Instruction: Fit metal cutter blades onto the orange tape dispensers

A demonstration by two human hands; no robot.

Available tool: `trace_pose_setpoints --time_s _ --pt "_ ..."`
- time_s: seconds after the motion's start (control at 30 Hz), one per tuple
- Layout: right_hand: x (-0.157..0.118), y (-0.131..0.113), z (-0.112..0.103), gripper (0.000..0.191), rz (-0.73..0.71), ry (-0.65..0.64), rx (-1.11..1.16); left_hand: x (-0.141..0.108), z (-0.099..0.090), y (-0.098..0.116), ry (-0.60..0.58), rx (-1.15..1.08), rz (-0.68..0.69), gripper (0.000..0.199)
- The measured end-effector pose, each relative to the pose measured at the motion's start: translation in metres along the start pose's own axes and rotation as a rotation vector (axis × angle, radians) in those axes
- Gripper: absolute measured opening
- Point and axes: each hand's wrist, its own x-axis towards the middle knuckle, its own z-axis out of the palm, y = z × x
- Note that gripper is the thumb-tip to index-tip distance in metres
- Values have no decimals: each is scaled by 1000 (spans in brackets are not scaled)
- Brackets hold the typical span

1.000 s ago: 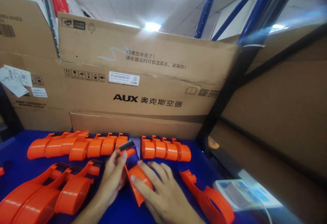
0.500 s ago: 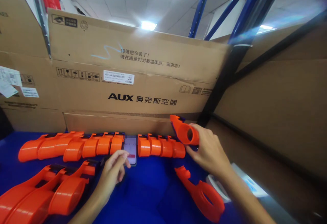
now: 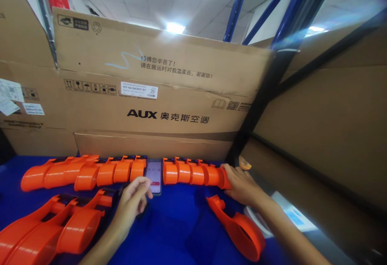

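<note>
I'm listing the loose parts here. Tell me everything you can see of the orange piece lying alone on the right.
The orange piece looks like smooth plastic, with a wide hollow ring at its near end and an arm narrowing to a notched tip. It lies on the blue tabletop, tip pointing away and leftward. The right hand is beyond it, not touching. A white object sits close beside it; contact is unclear.
</note>
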Motion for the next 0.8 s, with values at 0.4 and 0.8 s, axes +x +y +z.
trace_pose_setpoints --time_s 0.4,0.8 --pt "-33 -4 -35 39 16 2 38 0 -3 -1 19 32 38 37" --pt "-72 -46 -22 19 -140 -98 -136 -1 -2 2 49 41 27 37"
